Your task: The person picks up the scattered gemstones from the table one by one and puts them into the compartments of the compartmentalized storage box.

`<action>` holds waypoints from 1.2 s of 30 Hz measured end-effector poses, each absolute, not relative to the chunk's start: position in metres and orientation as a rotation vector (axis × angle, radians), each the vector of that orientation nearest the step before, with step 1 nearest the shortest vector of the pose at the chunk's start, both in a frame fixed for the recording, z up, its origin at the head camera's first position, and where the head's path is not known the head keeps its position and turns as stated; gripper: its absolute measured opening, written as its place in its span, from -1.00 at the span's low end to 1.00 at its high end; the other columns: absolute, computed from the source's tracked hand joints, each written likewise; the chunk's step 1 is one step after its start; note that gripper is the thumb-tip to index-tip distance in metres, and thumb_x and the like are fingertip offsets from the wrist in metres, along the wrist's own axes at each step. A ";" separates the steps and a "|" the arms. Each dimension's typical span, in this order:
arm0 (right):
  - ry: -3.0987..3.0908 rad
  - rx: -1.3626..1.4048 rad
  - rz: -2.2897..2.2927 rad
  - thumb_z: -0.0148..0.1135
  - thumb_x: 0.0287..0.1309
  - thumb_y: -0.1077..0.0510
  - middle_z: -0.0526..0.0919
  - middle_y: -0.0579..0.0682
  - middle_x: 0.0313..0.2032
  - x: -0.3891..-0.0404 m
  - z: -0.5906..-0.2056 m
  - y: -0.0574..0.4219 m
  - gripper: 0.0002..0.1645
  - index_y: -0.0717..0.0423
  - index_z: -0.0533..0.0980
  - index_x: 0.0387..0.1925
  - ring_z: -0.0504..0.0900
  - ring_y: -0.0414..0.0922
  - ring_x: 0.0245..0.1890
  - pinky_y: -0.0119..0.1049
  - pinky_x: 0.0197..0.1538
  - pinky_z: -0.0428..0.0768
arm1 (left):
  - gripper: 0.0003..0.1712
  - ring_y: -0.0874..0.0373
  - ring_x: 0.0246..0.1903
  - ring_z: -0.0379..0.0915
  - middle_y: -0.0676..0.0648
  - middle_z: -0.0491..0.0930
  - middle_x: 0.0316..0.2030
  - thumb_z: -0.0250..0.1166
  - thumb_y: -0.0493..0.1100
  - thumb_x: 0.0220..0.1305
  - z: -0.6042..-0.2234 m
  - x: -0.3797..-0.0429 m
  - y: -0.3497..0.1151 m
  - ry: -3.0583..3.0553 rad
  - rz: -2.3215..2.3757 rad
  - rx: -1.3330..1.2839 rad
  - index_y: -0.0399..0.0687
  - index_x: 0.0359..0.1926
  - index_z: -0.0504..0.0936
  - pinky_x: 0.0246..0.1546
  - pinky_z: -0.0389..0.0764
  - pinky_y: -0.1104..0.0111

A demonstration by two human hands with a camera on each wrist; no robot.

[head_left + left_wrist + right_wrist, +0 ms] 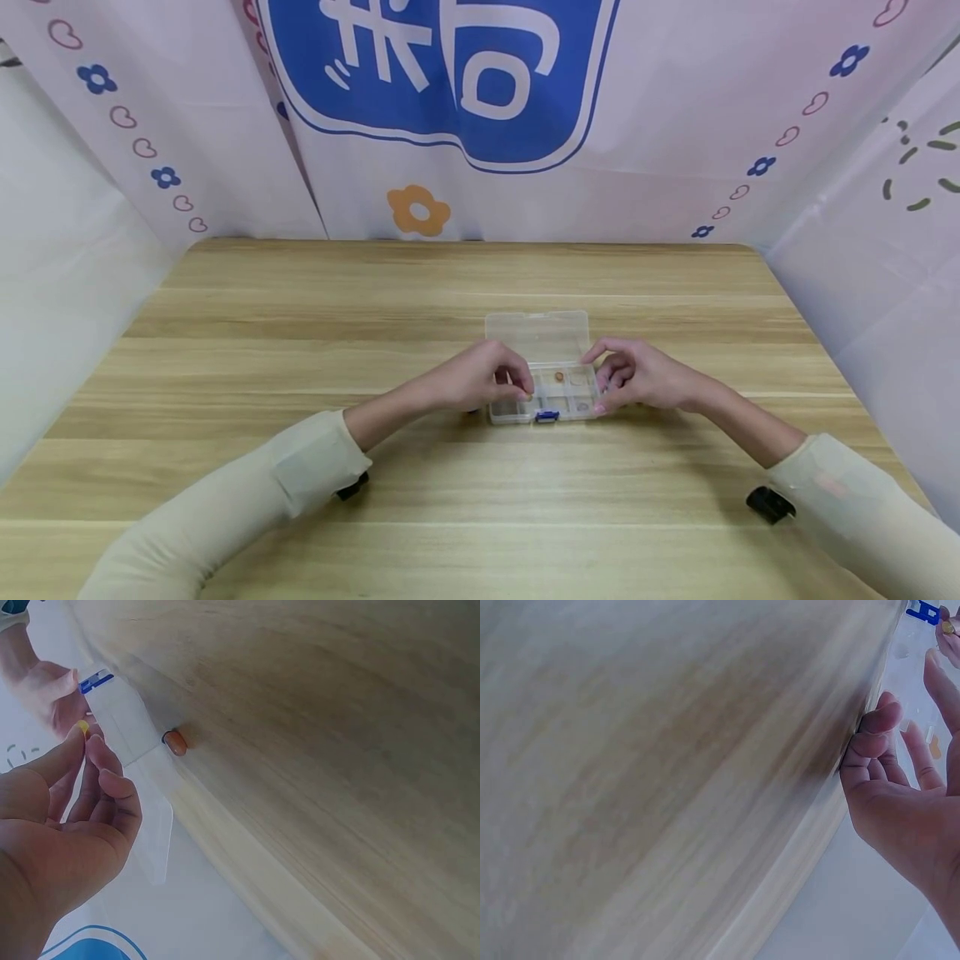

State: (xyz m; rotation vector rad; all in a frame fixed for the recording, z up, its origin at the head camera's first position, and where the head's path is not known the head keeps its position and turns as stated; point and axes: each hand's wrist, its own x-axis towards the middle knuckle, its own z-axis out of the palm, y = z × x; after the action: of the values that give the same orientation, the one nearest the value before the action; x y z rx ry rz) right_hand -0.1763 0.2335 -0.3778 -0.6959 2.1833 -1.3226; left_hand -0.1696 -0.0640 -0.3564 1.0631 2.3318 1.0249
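Observation:
A clear plastic compartment box [537, 410] with a blue latch [547, 416] lies on the table, its lid [537, 335] folded back. My left hand [491, 375] is over the box's left part, pinching a small yellow piece [84, 726] between thumb and fingertips. At the right end, my right hand [643, 375] holds the box, thumb at the front corner and index finger near the hinge. A small orange-brown piece [559, 377] lies in a back compartment, and a clear piece [582, 407] in a front one. The left hand hides some left compartments.
Just left of the box, a reddish-brown oval piece [175, 742] with a dark end lies on the wooden table [300, 333]. Black devices, one of them a black clip [770, 504], sit under both sleeves. A printed white curtain [360, 183] stands behind the table.

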 end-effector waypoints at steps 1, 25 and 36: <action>2.183 -0.697 -1.322 0.60 -0.03 0.38 0.63 0.12 -0.34 -0.176 -0.378 0.233 -0.33 0.41 0.44 0.10 0.58 -0.17 -0.43 -0.42 -0.34 0.56 | -0.95 0.31 -0.38 0.55 0.03 0.73 -0.38 0.42 -0.33 0.33 -0.357 -0.170 -0.064 2.334 1.024 1.061 -0.21 -0.31 0.76 -0.28 0.61 0.49; 2.200 -0.666 -1.289 0.59 -0.01 0.36 0.63 0.12 -0.32 -0.177 -0.379 0.234 -0.31 0.39 0.45 0.14 0.57 -0.17 -0.42 -0.41 -0.34 0.57 | -0.96 0.27 -0.39 0.53 -0.01 0.70 -0.36 0.40 -0.36 0.33 -0.353 -0.164 -0.092 2.373 1.073 0.979 -0.30 -0.26 0.73 -0.31 0.62 0.43; 2.198 -0.689 -1.302 0.58 0.00 0.36 0.63 0.11 -0.33 -0.175 -0.377 0.234 -0.32 0.41 0.44 0.12 0.57 -0.18 -0.42 -0.41 -0.34 0.57 | -0.94 0.27 -0.42 0.53 0.01 0.68 -0.39 0.45 -0.39 0.26 -0.356 -0.160 -0.110 2.381 1.105 0.924 -0.23 -0.32 0.71 -0.34 0.62 0.41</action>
State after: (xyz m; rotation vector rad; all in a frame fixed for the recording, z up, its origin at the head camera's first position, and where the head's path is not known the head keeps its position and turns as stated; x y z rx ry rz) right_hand -0.1754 0.2336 -0.3771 -0.6894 2.1975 -1.3022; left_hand -0.1603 -0.1097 -0.3561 0.9241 2.3812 1.1050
